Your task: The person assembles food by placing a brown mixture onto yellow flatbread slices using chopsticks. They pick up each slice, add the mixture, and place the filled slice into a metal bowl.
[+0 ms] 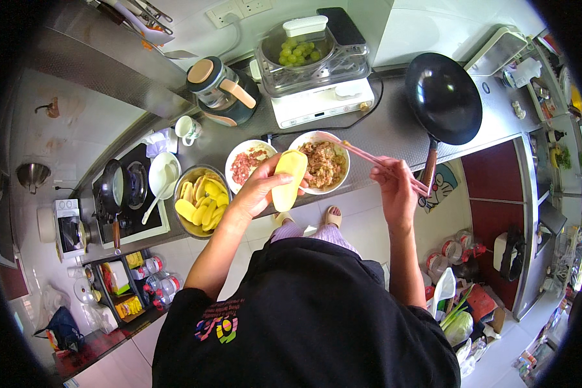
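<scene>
Countertop (394, 132) of grey steel, curving along the wall. On it, at the right, black wok (443, 97) with wooden handle, empty, handle overhanging the front edge. Behind the bowls, white steamer base (317, 103) carrying a clear lidded container (310, 58) with green grapes inside. Beside that, to the left, dark kettle-like jug (223, 90) with tan lid and handle. Further left, black stove (129, 194) bearing a small dark pan, empty as far as can be seen. Near the front edge, steel bowl (200, 200) full of yellow slices, cut flat. Next to it, white bowl (247, 165) of pinkish minced meat, then a second white bowl (323, 165) of brownish mixed filling. Left of the steel bowl, smaller white bowl (163, 171) with a white spoon resting in it; small white cup (187, 129) beyond.

Left hand (258, 191) cupped under a yellow slice (288, 180), held flat over the gap between the two white bowls, fingers curled about its lower edge. Right hand (394, 187) closed on pink chopsticks (368, 157), tips reaching the rim of the filling bowl.
</scene>
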Demonstrator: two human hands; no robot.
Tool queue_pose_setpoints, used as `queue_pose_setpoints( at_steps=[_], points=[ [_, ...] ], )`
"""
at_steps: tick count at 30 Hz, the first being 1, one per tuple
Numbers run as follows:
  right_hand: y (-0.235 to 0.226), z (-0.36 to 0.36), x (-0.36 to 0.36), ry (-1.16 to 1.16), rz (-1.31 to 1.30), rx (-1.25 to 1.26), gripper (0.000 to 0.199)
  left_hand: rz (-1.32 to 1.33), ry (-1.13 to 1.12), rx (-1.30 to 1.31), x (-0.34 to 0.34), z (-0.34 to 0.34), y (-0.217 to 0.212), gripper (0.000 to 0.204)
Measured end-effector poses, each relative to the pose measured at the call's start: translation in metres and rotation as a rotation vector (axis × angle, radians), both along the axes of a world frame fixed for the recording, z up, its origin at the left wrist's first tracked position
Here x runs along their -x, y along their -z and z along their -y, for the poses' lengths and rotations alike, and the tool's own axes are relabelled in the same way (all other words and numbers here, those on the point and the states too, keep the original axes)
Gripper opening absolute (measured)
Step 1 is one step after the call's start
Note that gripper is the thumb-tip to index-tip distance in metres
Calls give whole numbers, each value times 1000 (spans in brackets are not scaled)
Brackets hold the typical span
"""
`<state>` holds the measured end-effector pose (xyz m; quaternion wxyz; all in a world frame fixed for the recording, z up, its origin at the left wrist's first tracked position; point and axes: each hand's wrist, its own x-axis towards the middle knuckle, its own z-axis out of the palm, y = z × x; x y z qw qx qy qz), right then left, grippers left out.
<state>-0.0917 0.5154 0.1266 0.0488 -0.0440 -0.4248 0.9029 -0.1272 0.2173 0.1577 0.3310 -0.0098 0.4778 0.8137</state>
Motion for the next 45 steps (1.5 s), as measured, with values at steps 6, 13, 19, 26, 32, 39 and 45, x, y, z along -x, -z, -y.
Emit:
queue_pose_setpoints(
  at_steps=[6, 13, 19, 26, 32, 39, 45],
  points=[
    [11, 35, 17, -245, 25, -509, 43, 11, 125, 127, 5, 4, 5, 64],
    [2, 60, 29, -496, -240, -951, 46, -381, 441, 575, 7, -1, -6, 65],
    [8, 65, 37, -523, -321, -941, 28, -392, 425, 596, 5, 4, -9, 48],
    [11, 68, 32, -491, -300, -841, 27, -263, 332, 362, -4, 39, -9, 52],
    [-1, 78, 28, -461, -339, -962, 28, -540, 126, 638, -29, 40, -3, 45],
    [-10, 98, 30, -490, -377, -1031, 31, -475, -59, 580, -49, 40, 4, 38],
    [-27, 86, 34, -477, -264, -1008, 21, -425, -211, 525, -53, 42, 29, 36]
  ],
)
